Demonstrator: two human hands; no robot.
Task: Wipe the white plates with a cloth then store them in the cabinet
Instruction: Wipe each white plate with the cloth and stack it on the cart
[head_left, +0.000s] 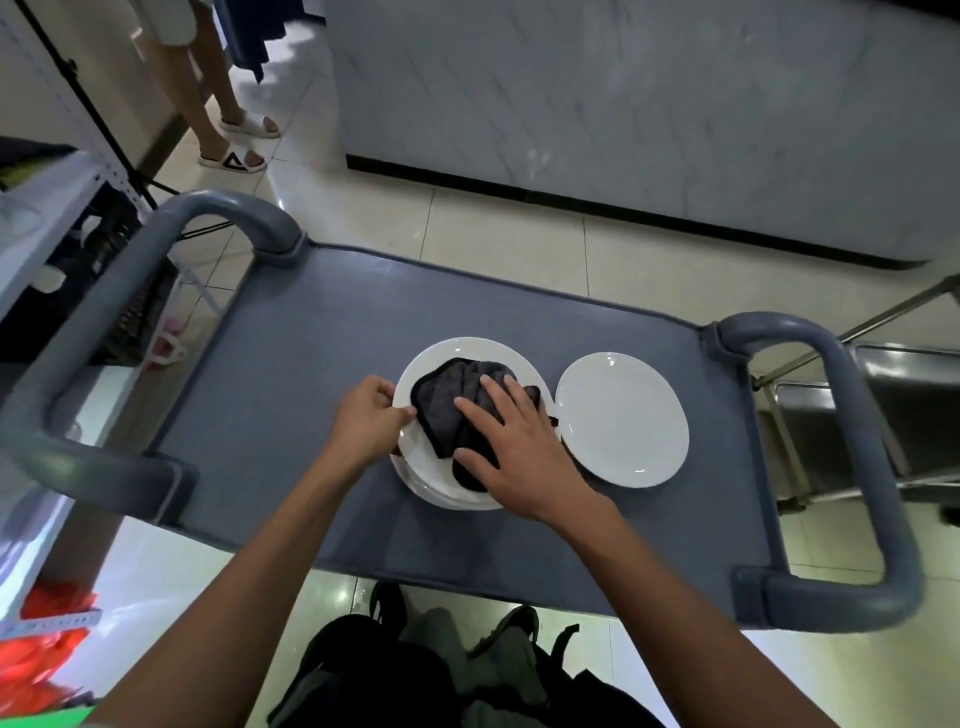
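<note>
Glazed white china, so I read the plates as stiff, slick and chip-prone, w/ some weight once stacked. Nearest me, both forearms reached out over the grey cart worktop. My right hand lay flat, fingers spread and straight, pressing the dark cloth down onto the top plate. Nothing clenched there, just palm pressure. My left hand pinched that plate's left rim betw. thumb and curled fingers, bracing it against the rubbing.

That plate sat on a small stack of plates; rims of more showed under its near edge, though I couldn't count how many. Cloth looked soft, limp, bunched in folds, covering most of the plate's centre. It would go wherever the palm dragged it.

Just right of the stack, nearly touching, a single white plate lay face up on the worktop, bare.

Judgement: wiping was under way, storing not started. For the lift I'd take a plate at opposite rims, thumbs on top and fingers under, since the glaze gives little grip. Stack prob. better carried w/ both hands under it.

Farther out: cart handles at both ends, tiled floor, a marble-look counter, and another person's sandalled feet at far left. No cabinet I could identify for sure.
</note>
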